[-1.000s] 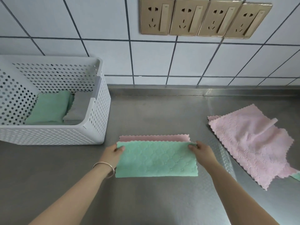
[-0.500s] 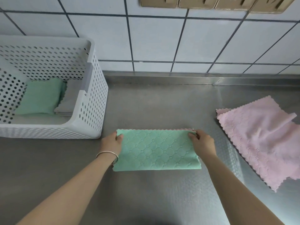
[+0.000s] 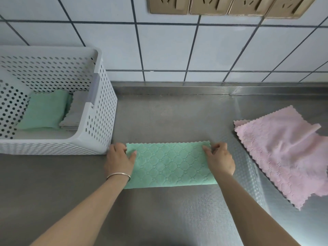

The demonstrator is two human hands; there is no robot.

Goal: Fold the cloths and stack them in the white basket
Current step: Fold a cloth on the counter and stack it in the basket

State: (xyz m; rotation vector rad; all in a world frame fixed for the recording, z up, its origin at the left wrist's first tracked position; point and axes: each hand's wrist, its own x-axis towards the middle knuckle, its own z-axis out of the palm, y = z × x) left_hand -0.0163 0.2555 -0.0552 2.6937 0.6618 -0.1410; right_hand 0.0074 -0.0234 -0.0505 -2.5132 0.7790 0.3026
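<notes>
A green cloth [image 3: 169, 164], folded in half into a wide strip, lies flat on the steel counter in front of me. My left hand [image 3: 119, 161] pinches its far left corner, thumb on top. My right hand [image 3: 220, 159] pinches its far right corner. The white perforated basket [image 3: 99, 121] stands at the left and holds a folded green cloth [image 3: 44, 112] beside a folded grey cloth [image 3: 74, 115]. A pink cloth [image 3: 284, 153] lies unfolded and rumpled on the counter at the right.
The steel counter [image 3: 168, 118] runs back to a tiled wall with a row of gold sockets [image 3: 227, 6] at the top. The basket's front right corner is just left of my left hand.
Both hands carried the cloth's top layer away from me until its far edge covered the pink underside. The fold now lies flat with edges matched.
</notes>
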